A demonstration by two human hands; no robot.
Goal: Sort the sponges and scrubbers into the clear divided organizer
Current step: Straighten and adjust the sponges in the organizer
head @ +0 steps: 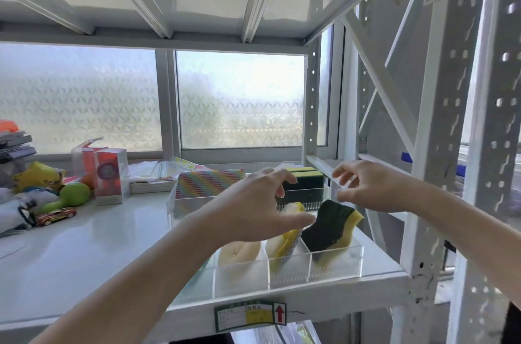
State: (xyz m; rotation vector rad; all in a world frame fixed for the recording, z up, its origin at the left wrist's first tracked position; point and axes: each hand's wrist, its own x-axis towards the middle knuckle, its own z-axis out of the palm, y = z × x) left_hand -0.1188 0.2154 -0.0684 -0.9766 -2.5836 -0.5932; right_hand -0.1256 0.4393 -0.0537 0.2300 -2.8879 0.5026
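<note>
Hands hover over the clear divided organizer [335, 264] on a white shelf [84, 245] — the left hand [253, 208] spread and holding nothing, the right hand [363, 188] loosely open, equally empty. Just beneath the left fingertips, a green-and-yellow sponge [329, 228] leans in the front right compartment.
</note>
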